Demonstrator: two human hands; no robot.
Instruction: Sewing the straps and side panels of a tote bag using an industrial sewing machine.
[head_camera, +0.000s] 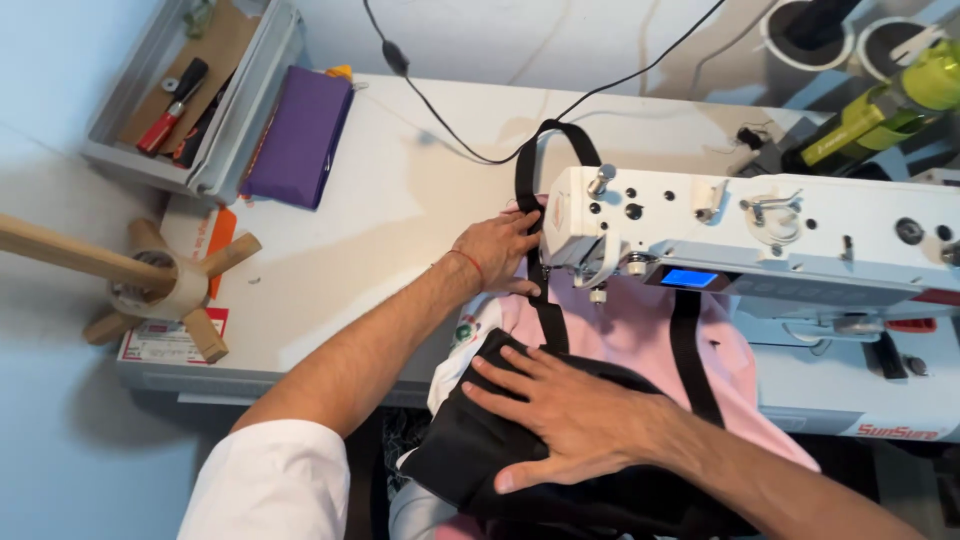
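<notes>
A pink fabric piece (625, 335) with black panels lies under the head of a white sewing machine (760, 235). A black strap (548, 310) runs from behind the machine, under the needle area and down the fabric. My left hand (498, 250) rests at the left of the machine head, fingers pinching the strap and fabric edge. My right hand (560, 410) lies flat, fingers spread, pressing on the black fabric part (470, 450) in front of the machine.
A white table (380, 220) carries a purple pouch (300, 135), a grey tray (215, 160) with tools, and a black cable (450, 135). A wooden spoked stand (165, 280) sits at the left edge. A green bottle (880, 110) lies at the back right.
</notes>
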